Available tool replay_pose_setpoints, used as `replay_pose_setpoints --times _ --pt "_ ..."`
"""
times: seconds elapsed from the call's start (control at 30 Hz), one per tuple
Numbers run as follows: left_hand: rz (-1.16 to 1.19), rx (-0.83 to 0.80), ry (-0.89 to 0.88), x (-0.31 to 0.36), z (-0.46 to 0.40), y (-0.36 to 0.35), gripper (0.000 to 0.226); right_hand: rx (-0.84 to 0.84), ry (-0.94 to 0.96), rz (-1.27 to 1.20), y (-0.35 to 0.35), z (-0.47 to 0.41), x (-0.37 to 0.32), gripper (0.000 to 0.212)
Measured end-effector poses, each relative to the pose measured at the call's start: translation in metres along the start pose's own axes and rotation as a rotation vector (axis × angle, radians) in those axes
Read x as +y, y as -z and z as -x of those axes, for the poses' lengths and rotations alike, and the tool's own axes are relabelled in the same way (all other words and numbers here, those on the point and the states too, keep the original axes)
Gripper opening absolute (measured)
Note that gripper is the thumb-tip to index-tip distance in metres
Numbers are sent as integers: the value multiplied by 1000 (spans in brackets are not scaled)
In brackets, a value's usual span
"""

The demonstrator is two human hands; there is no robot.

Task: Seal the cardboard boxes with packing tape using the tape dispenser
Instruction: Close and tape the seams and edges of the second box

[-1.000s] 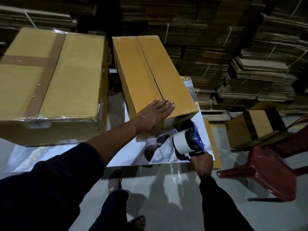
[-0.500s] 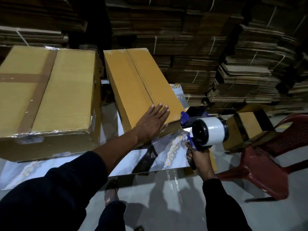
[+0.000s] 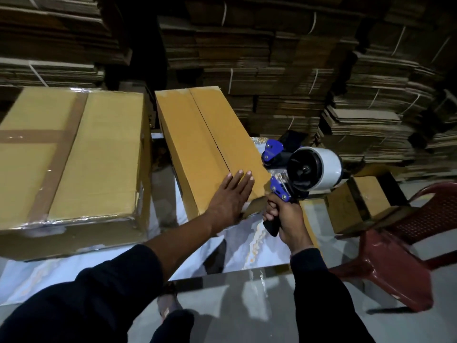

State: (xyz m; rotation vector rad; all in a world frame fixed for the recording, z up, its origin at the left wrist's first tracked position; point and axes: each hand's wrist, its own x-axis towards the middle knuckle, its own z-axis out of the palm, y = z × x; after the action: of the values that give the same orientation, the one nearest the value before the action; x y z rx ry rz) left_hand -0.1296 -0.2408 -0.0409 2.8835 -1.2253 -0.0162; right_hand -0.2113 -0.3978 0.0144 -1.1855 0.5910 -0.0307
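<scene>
The narrow cardboard box [image 3: 210,144] at twelve o'clock is showing a matt, smooth orange-brown paper face. The bigger cardboard box [image 3: 74,154] at ten o'clock is wearing glossy brown tape strips [image 3: 59,164], and clear film is glinting along its near edge. The tape dispenser [image 3: 291,174] is showing blue and black plastic beside shiny metal, carrying a smooth white roll [image 3: 326,169]. The table top [image 3: 247,248] is gleaming like polished marble. The red chair [image 3: 395,256] is looking like glossy plastic.

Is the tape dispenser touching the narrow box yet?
Apart. In the head view the tape dispenser is held up beside the narrow box, off its top.
</scene>
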Motion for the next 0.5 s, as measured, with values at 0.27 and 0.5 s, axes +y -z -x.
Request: replay_pose_setpoints --times 0.27,0.5 --pt "-6 38 120 16 -15 -7 77 -39 16 15 -22 -29 -36 41" --pt "132 -28 -87 -13 -29 -12 120 -38 -33 28 -34 -50 -41 49"
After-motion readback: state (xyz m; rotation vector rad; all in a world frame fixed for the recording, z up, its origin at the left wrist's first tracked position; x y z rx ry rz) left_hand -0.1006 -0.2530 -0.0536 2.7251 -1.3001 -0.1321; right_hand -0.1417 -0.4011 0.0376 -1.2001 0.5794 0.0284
